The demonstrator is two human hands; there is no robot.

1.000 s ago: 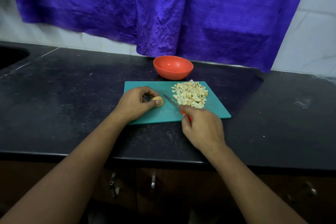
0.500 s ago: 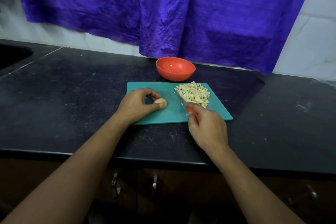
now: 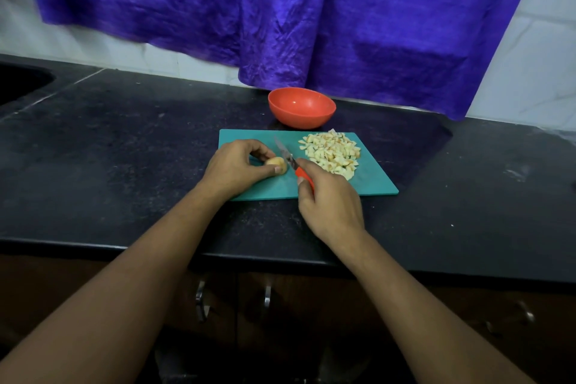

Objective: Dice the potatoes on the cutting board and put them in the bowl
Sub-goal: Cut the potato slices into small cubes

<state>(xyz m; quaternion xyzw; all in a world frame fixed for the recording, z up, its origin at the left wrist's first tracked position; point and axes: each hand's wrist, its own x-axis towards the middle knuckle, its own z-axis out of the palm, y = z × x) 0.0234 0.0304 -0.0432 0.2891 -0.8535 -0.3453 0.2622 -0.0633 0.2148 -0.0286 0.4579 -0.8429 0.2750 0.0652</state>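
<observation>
Potato piece (image 3: 276, 162), pinched on the cutting board (image 3: 367, 179) by the left hand (image 3: 234, 169), wants fingertips tucked back while the right hand (image 3: 331, 209) gripping the knife (image 3: 291, 162) slices evenly.

The cutting board (image 3: 367, 178) lies on the worktop (image 3: 124, 150), with the bowl (image 3: 301, 107) just behind it. On the board, the potato piece (image 3: 276, 163) sits left of the diced pile (image 3: 332, 154).
</observation>
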